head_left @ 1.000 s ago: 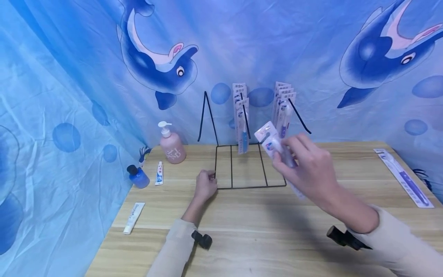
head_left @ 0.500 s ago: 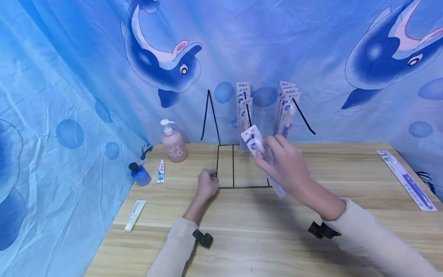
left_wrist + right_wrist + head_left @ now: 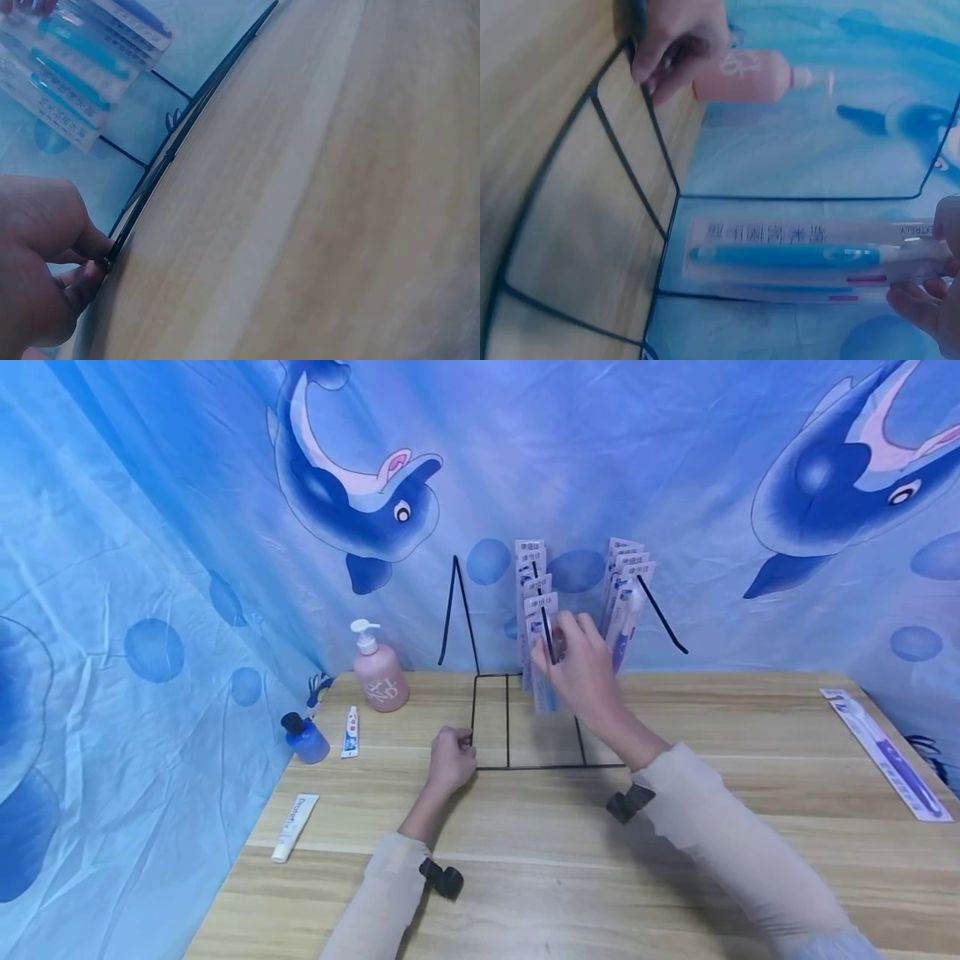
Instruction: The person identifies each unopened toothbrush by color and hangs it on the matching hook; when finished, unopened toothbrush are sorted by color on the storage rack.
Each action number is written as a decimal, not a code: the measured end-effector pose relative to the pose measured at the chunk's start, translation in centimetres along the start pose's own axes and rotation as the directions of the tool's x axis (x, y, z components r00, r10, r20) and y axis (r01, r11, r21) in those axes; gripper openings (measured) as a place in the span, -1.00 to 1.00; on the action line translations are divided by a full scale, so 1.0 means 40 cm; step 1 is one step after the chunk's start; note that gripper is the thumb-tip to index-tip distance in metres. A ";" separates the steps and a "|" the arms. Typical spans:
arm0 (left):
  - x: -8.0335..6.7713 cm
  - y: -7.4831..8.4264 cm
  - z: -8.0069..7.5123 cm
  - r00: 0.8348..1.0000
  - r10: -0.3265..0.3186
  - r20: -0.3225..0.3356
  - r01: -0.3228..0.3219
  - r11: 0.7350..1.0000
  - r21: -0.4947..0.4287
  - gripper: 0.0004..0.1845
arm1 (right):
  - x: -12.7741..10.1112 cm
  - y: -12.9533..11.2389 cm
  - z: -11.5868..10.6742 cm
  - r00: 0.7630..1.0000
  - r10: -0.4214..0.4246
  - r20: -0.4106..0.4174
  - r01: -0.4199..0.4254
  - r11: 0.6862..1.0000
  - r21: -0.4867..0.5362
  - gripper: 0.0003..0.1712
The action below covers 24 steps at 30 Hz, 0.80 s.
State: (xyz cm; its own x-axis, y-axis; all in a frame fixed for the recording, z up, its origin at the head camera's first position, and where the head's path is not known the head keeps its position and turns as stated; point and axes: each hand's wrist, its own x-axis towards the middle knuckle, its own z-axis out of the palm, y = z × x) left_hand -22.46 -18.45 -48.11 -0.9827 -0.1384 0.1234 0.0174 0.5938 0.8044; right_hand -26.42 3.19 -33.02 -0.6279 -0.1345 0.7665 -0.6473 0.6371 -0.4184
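Black wire rack (image 3: 525, 727): stands at the far middle of the wooden table (image 3: 570, 868), its flat base on the top and three slanted pegs rising toward the dolphin curtain (image 3: 187, 527).
Left hand (image 3: 450, 762): fingers curled and pinched on the near left corner of the rack base; the left wrist view shows fingertips (image 3: 90, 259) closed round the wire there, pinning it to the table.
Right hand (image 3: 579, 664): raised at the middle peg (image 3: 546, 628), fingers clamped on the top of a packaged toothbrush (image 3: 795, 256) with a blue handle.
Held pack: at the front of the row already hanging on the middle peg, upright, touching the pack behind it.
Right peg: a second row of packs (image 3: 624, 602), purple brushes, just right of the hand.
Step in hand: by my reading, the pack is being hung on the middle peg. Whether its hole is fully over the wire I cannot tell.
Next move, as a judgement: slide the pack back along the peg, let go only once it hangs free, and keep the base pinned so the rack does not tip.
Still flat: one more boxed purple toothbrush (image 3: 888, 752) lies at the far right edge of the table.
Left side: pink pump bottle (image 3: 379, 670), small blue bottle (image 3: 306, 739), two toothpaste tubes (image 3: 294, 827).
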 end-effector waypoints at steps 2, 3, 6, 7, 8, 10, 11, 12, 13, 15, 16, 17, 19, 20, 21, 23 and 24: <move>-0.001 0.001 0.000 1.000 0.003 -0.001 -0.003 1.000 0.001 -0.60 | 0.019 0.011 0.014 1.000 0.002 0.002 -0.002 1.000 -0.003 -0.79; -0.002 0.001 0.001 1.000 0.003 -0.001 -0.003 1.000 -0.002 -0.59 | 0.027 0.015 0.019 1.000 0.000 0.003 0.000 1.000 -0.005 -0.79; -0.003 0.003 -0.001 1.000 -0.001 -0.002 0.001 1.000 -0.013 -0.59 | 0.054 0.028 0.033 1.000 -0.001 0.005 0.002 1.000 -0.012 -0.77; -0.004 0.004 -0.002 1.000 -0.004 -0.001 0.004 1.000 -0.018 -0.59 | 0.062 0.032 0.037 1.000 0.004 0.010 -0.003 1.000 -0.012 -0.77; -0.004 0.003 -0.002 1.000 -0.008 -0.001 0.008 1.000 -0.020 -0.59 | 0.069 0.035 0.041 1.000 0.013 0.016 -0.013 1.000 -0.013 -0.76; -0.004 0.003 -0.003 1.000 -0.009 0.001 0.009 1.000 -0.018 -0.59 | 0.082 0.041 0.048 0.999 0.037 0.026 -0.037 0.999 -0.015 -0.76; -0.003 0.003 -0.004 1.000 -0.012 0.002 0.012 1.000 -0.015 -0.59 | 0.087 0.043 0.052 0.998 0.050 0.034 -0.050 0.999 -0.016 -0.76; -0.003 0.002 -0.004 1.000 -0.014 0.004 0.014 1.000 -0.014 -0.59 | 0.093 0.045 0.056 0.997 0.063 0.038 -0.062 0.998 -0.019 -0.75; -0.003 0.001 -0.003 1.000 -0.015 0.004 0.016 1.000 -0.013 -0.59 | 0.099 0.046 0.060 0.996 0.073 0.042 -0.072 0.997 -0.024 -0.74; -0.002 -0.002 -0.002 1.000 -0.015 0.003 0.015 1.000 -0.011 -0.58 | 0.108 0.049 0.068 0.995 0.088 0.047 -0.087 0.996 -0.032 -0.73; -0.002 -0.003 -0.001 1.000 -0.018 0.002 0.018 1.000 -0.013 -0.58 | 0.112 0.050 0.072 0.994 0.095 0.048 -0.094 0.995 -0.036 -0.73; -0.002 -0.004 0.000 1.000 -0.018 0.002 0.018 1.000 -0.012 -0.58 | 0.115 0.052 0.075 0.994 0.101 0.051 -0.099 0.994 -0.039 -0.72; -0.002 -0.006 0.002 1.000 -0.016 0.004 0.016 1.000 -0.010 -0.58 | 0.118 0.054 0.079 0.992 0.114 0.054 -0.112 0.993 -0.039 -0.72; -0.002 -0.006 0.002 1.000 -0.016 0.006 0.016 1.000 -0.009 -0.58 | 0.119 0.055 0.080 0.991 0.120 0.057 -0.118 0.992 -0.035 -0.72; -0.002 -0.006 0.002 1.000 -0.016 0.007 0.016 1.000 -0.011 -0.58 | 0.119 0.056 0.081 0.990 0.126 0.057 -0.125 0.992 -0.033 -0.72; 0.000 -0.005 0.002 1.000 -0.014 0.008 0.014 1.000 -0.009 -0.58 | 0.118 0.058 0.080 0.990 0.132 0.054 -0.130 0.991 -0.025 -0.72; 0.000 -0.004 0.001 1.000 -0.012 0.008 0.012 1.000 -0.007 -0.58 | 0.118 0.058 0.079 0.990 0.133 0.052 -0.132 0.991 -0.018 -0.72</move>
State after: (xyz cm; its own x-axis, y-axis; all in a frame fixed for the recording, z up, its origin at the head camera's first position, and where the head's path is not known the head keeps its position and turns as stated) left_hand -22.48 -18.52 -48.25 -0.9842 -0.1395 0.1090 0.0066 0.5862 0.8101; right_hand -32.25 1.65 -31.92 -0.7299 -0.0875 0.6779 -0.5507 0.6629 -0.5073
